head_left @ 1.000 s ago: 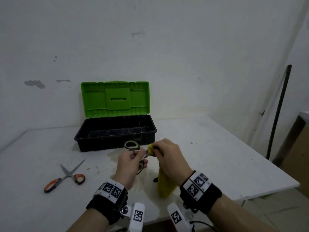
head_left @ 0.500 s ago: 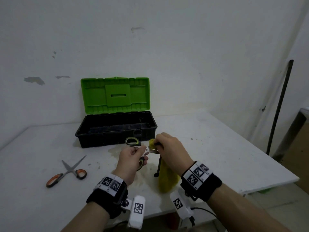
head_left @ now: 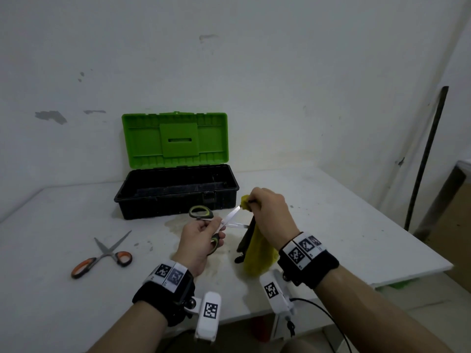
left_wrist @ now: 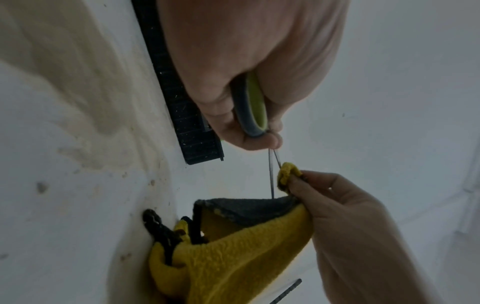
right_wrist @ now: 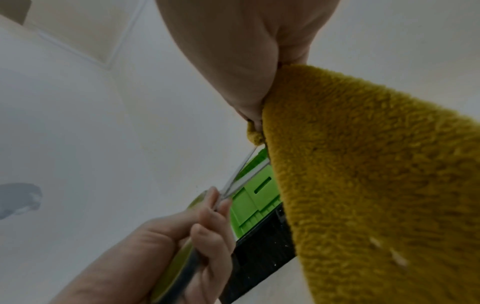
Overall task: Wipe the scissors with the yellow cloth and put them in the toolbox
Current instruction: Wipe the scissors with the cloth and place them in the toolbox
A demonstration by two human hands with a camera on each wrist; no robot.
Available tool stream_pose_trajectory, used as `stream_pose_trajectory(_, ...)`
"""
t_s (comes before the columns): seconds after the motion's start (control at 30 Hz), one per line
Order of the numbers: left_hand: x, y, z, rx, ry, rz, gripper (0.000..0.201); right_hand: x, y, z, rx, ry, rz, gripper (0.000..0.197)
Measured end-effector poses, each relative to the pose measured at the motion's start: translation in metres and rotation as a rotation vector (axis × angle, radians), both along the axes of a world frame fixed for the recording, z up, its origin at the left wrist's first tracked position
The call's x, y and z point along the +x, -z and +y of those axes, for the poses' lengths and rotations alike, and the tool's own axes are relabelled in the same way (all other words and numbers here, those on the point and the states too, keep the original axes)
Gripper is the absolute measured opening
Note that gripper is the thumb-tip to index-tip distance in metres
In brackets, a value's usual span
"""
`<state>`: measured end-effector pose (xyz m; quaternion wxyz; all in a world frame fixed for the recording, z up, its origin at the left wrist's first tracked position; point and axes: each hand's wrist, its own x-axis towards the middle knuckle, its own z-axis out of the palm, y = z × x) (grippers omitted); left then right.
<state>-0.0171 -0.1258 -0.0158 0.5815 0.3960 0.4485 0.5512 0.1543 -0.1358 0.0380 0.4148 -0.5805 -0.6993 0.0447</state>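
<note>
My left hand (head_left: 201, 240) grips the green-and-grey handles of a pair of scissors (head_left: 204, 213), blades spread and pointing right. My right hand (head_left: 267, 210) pinches the yellow cloth (head_left: 257, 253) around the tip of the upper blade (head_left: 233, 214); the rest of the cloth hangs to the table. In the left wrist view the scissors handle (left_wrist: 252, 107) sits in my left hand (left_wrist: 244, 86), and the cloth (left_wrist: 233, 257) shows a grey reverse side. In the right wrist view the cloth (right_wrist: 363, 174) fills the right side beside the blades (right_wrist: 244, 168). The toolbox (head_left: 175, 192) stands open behind, black with a green lid.
A second pair of scissors (head_left: 102, 256) with orange handles lies on the white table (head_left: 344, 225) at the left. A dried stain (head_left: 178, 225) marks the table under my hands. A dark pole (head_left: 425, 159) leans on the wall at the right, past the table's edge.
My right hand has slid the cloth outward along the blade to its tip, up and to the right. The blades have spread apart. My left hand keeps its hold on the handles.
</note>
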Motion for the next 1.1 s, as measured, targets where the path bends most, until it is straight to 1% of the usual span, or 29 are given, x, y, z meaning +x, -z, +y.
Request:
stream_pose_trajectory(0.07, -0.001, 0.002, 0.001, 0.016, -0.024, 0.030, 0.019, -0.005, -0.001, -0.005, 0.028, -0.031, 0.000, 0.014)
stream_pose_trajectory(0.2, 0.001, 0.001, 0.000, 0.063, -0.018, 0.051, 0.021, -0.024, 0.005, -0.019, 0.001, -0.159, -0.083, 0.010)
stream_pose_trajectory(0.3, 0.001, 0.000, -0.002, 0.088, -0.006, 0.076, 0.022, -0.019, 0.009, -0.012, -0.010, -0.116, -0.099, 0.010)
stream_pose_trajectory(0.43, -0.003, 0.003, -0.003, 0.082, -0.028, 0.085, 0.022, -0.002, 0.005, 0.000, -0.011, 0.014, -0.020, 0.012)
stream_pose_trajectory(0.5, -0.002, 0.002, -0.002, 0.086, -0.030, 0.063, 0.021, -0.005, 0.004, -0.005, 0.011, -0.004, -0.006, 0.011)
stream_pose_trajectory(0.63, 0.002, -0.001, -0.002, 0.112, -0.001, 0.038, 0.019, -0.027, 0.009, -0.019, -0.001, -0.144, -0.094, 0.009)
stream_pose_trajectory(0.7, 0.003, -0.001, -0.002, 0.112, -0.002, 0.021, 0.018, -0.024, 0.009, -0.015, 0.002, -0.108, -0.092, 0.010)
stream_pose_trajectory(0.8, -0.001, 0.001, -0.001, 0.106, -0.027, 0.010, 0.018, -0.008, 0.004, -0.002, 0.011, 0.003, -0.011, 0.013)
stream_pose_trajectory(0.83, -0.001, 0.002, -0.001, 0.103, -0.031, 0.010, 0.018, -0.006, 0.002, -0.001, 0.025, 0.016, 0.007, 0.013)
stream_pose_trajectory(0.87, -0.002, 0.002, -0.001, 0.100, -0.032, 0.013, 0.018, -0.007, 0.002, -0.003, 0.036, 0.007, 0.005, 0.013)
stream_pose_trajectory(1.0, 0.000, 0.003, 0.000, 0.115, 0.010, 0.039, 0.020, -0.030, 0.008, -0.017, 0.019, -0.140, -0.118, 0.010)
stream_pose_trajectory(1.03, 0.000, 0.004, 0.000, 0.115, 0.014, 0.042, 0.021, -0.030, 0.010, -0.016, 0.013, -0.140, -0.123, 0.010)
stream_pose_trajectory(1.1, 0.000, 0.005, -0.001, 0.093, 0.000, 0.030, 0.019, -0.023, 0.011, -0.008, -0.005, -0.077, -0.094, 0.012)
